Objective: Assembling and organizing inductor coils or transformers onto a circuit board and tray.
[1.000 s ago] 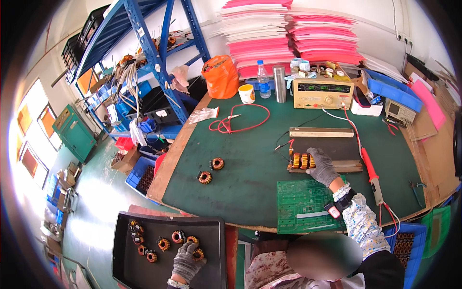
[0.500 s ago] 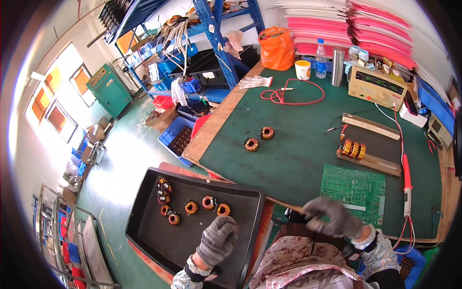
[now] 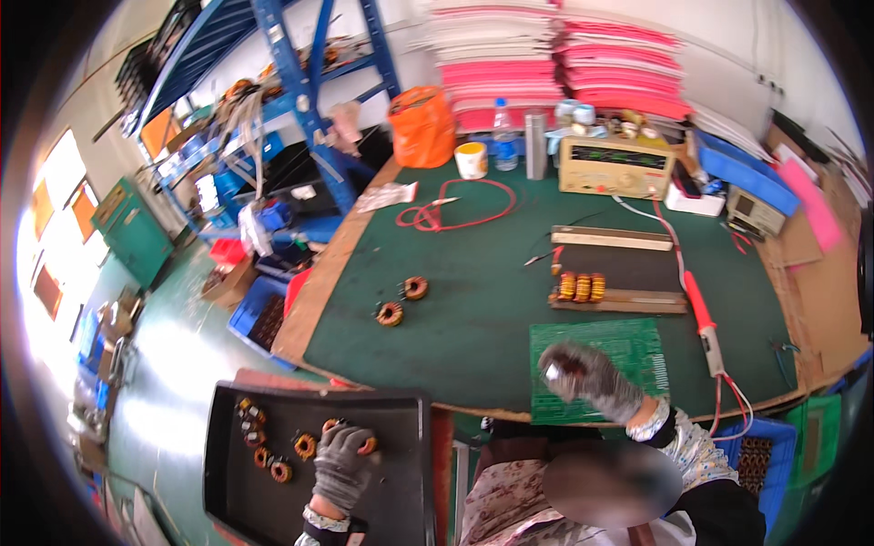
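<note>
My left hand [image 3: 344, 469], in a grey glove, reaches into the black tray [image 3: 398, 496]. Its fingers close around a copper-wound toroidal coil [image 3: 367, 446], partly covered by the glove; another coil [image 3: 332, 424] peeks out beyond the fingertips. Left of that hand, several more toroidal coils [image 3: 280, 471] lie in the tray. My right hand [image 3: 596, 382], gloved too, is over the green circuit board [image 3: 637, 344]. Its fingers are curled round a small dark, reddish thing [image 3: 568, 366], too blurred to name.
Two coils [image 3: 390, 314] lie on the green tabletop. Behind the board stands a fixture [image 3: 628, 302] with three yellow coils; a red-handled probe [image 3: 699, 305] lies at its right. A beige bench instrument [image 3: 616, 166], bottle [image 3: 504, 136], steel flask [image 3: 534, 146] and cup [image 3: 471, 161] stand farther back.
The view has swung right. My left hand has moved onto the coils at the tray's right side and closed on one. My right hand has moved farther over the circuit board.
</note>
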`<state>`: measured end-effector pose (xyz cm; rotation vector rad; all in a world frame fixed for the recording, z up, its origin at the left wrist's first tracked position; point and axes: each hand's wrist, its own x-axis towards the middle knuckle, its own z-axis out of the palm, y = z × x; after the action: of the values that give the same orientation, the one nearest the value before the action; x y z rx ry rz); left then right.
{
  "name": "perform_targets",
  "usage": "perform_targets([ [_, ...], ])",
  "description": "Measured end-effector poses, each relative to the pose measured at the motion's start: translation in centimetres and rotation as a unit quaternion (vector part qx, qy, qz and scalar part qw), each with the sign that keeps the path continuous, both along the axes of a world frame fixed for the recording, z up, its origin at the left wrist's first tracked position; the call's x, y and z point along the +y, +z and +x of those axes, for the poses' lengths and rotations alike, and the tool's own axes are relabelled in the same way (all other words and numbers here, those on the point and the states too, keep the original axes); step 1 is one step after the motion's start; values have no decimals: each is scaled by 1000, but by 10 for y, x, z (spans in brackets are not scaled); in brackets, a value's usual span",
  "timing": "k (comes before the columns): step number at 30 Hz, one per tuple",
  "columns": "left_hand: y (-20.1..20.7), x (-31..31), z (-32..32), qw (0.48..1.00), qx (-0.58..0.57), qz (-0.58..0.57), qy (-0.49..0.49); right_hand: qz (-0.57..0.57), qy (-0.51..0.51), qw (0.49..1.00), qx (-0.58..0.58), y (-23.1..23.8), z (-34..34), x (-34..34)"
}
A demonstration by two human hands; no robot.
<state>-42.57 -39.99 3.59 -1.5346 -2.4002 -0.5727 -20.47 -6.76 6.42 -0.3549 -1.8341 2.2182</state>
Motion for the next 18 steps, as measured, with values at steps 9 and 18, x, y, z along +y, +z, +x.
perform_targets([
  [9,-52,-4,-22,993,-11,-114,23,572,-312,712,-260,-39,24,146],
  [18,-35,8,3,985,-84,-147,24,595,-261,726,-225,-41,0,143],
])
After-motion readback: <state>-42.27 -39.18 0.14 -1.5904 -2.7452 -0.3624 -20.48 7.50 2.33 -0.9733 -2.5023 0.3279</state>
